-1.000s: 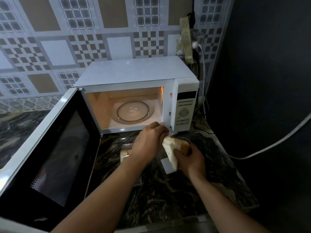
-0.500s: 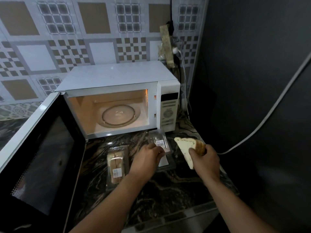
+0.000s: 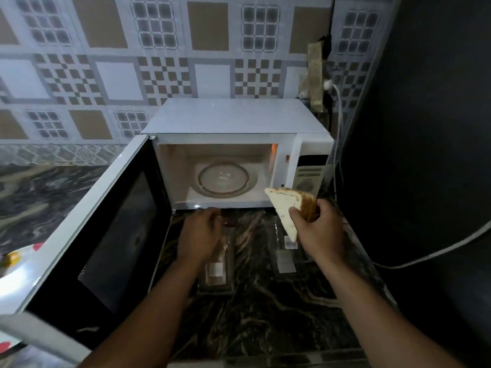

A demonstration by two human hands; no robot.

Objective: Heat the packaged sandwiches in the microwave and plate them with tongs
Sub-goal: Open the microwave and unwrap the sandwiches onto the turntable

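Sandwich out, oven open

Right hand (image 3: 317, 229) pinching sandwich (image 3: 288, 208), long axis pointing 11 o'clock at turntable (image 3: 227, 179) in microwave (image 3: 239, 155). Left hand (image 3: 199, 235) down on packaged one (image 3: 216, 266); grip hard to tell, kinda dark.

Packaged sandwich (image 3: 216, 264) half hidden under blurred left hand (image 3: 198, 236); grip unclear.

A dark marbled counter (image 3: 279, 314) carries everything. A white microwave (image 3: 233, 120) stands at its back edge against the tiled wall, in the right rear corner. In front of the microwave two clear sandwich packs lie flat: a packaged sandwich (image 3: 216, 269) toward the middle, and an opened empty pack (image 3: 285, 251) nearer the right edge.
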